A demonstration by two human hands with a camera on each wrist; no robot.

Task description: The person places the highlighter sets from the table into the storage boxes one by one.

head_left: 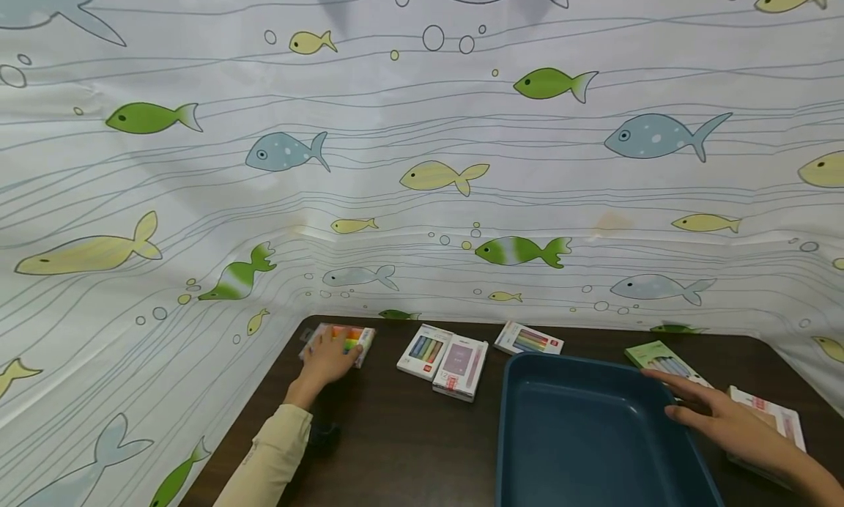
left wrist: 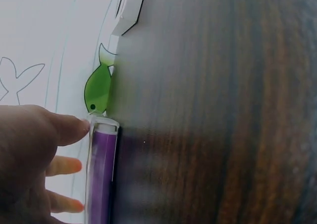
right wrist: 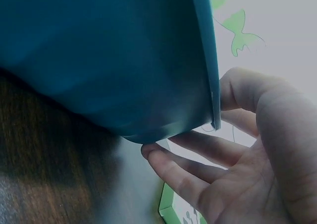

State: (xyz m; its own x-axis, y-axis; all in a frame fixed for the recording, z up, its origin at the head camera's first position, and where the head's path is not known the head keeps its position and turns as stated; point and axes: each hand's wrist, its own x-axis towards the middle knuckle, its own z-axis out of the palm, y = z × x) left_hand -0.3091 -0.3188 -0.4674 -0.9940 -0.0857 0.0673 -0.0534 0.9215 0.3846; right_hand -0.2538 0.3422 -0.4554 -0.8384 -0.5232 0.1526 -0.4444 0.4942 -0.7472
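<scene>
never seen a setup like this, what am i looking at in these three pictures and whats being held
There's no machine here, just a person's bare hands. The wide picture comes from a camera on the head; the other two come from cameras on each wrist. On the dark tabletop lie a blue tray, a green-edged box and several mostly white boxes, with a fish-patterned sheet behind. The left hand rests on a clear case with colourful contents. The right hand is at the tray's right rim; whether it grips is hard to tell.

Dk blue tray (head_left: pixel 593 434), brn tbl (head_left: pixel 395 448)
</scene>
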